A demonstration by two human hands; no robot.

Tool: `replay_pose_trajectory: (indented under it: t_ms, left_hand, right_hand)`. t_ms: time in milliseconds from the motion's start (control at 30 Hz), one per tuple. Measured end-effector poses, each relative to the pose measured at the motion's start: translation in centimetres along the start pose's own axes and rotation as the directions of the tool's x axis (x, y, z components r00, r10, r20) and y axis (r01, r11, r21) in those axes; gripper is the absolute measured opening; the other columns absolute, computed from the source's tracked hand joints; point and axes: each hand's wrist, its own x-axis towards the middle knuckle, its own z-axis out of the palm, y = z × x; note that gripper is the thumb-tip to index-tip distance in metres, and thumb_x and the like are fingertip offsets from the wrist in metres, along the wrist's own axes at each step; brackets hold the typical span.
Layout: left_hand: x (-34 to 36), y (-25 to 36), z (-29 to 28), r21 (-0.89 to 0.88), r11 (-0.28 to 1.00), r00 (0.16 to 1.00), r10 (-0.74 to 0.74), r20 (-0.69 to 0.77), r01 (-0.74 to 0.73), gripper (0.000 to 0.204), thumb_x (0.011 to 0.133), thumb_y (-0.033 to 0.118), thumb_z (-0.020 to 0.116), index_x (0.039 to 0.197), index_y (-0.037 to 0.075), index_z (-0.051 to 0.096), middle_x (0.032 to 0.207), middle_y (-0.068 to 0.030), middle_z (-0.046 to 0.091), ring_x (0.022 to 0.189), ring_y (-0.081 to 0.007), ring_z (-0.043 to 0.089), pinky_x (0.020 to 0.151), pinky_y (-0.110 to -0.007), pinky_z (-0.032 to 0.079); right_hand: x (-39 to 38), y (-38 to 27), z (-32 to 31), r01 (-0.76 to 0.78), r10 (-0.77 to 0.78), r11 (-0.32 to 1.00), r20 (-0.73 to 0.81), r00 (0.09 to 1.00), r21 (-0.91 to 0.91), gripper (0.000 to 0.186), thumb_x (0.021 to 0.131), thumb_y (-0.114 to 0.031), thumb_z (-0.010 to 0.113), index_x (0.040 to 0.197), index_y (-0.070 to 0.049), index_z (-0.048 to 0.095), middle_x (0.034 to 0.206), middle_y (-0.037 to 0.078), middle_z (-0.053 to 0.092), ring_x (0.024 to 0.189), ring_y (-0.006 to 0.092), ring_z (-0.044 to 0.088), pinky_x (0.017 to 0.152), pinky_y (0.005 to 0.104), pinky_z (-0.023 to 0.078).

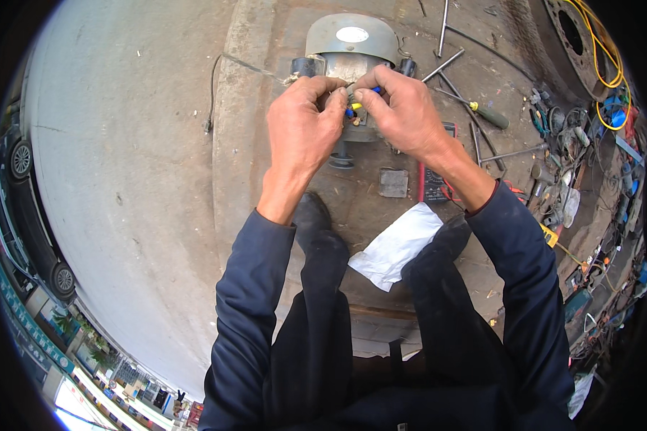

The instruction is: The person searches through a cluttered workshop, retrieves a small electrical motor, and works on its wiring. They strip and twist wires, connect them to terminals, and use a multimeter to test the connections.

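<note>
A grey electric motor [352, 32] sits on the ground at top centre, with a rounded end cover, black cylinders at both sides and a pulley [341, 159] below. My left hand [305, 118] and my right hand [399, 111] are over its opened connection area, fingertips pinched close together among wires and small blue and yellow connector pieces [357, 106]. What exactly each pinch holds is partly hidden by my fingers.
A red-rimmed multimeter [433, 183], a metal block [394, 183] and white paper [392, 248] lie near my boots. Wrenches [438, 70], a screwdriver [489, 115], yellow cable [611, 79] and piled parts are right. A thin cord [212, 86] and parked car [25, 208] are left.
</note>
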Motion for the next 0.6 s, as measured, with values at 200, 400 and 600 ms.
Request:
replay_pose_trajectory:
  t_ms: [200,400,600]
  left_hand:
    - [-0.5,-0.5,0.6,-0.005,1.0,1.0,-0.007,0.008,0.007,0.017,0.091,0.011,0.07,0.103,0.004,0.079,0.092,-0.0163,0.072,0.082,-0.032,0.071,0.076,-0.04,0.056]
    - [-0.4,-0.7,0.7,-0.035,0.999,0.999,0.007,0.049,-0.005,0.017,0.095,0.009,0.072,0.108,-0.002,0.076,0.09,-0.007,0.073,0.081,-0.0129,0.066,0.074,-0.03,0.055]
    - [0.0,-0.1,0.5,-0.072,0.988,0.986,-0.126,0.112,0.135,0.017,0.093,0.009,0.075,0.105,-0.002,0.078,0.084,-0.0037,0.073,0.076,-0.0088,0.063,0.071,-0.027,0.053]
  right_hand:
    - [-0.7,0.8,0.3,0.119,-0.123,0.99,-0.04,0.992,-0.073,0.013,0.094,-0.01,0.069,0.098,0.0,0.061,0.089,0.02,0.067,0.082,0.0436,0.067,0.072,0.0491,0.054]
    - [-0.5,1.2,0.1,0.205,-0.211,0.974,-0.049,0.976,-0.1,0.013,0.092,-0.007,0.07,0.098,0.0,0.061,0.09,0.02,0.067,0.082,0.0431,0.067,0.07,0.0488,0.053]
    - [-0.2,1.2,-0.2,0.217,-0.222,0.973,-0.056,0.973,-0.083,0.013,0.092,-0.008,0.072,0.097,0.0,0.062,0.089,0.02,0.067,0.081,0.0411,0.067,0.07,0.0461,0.054]
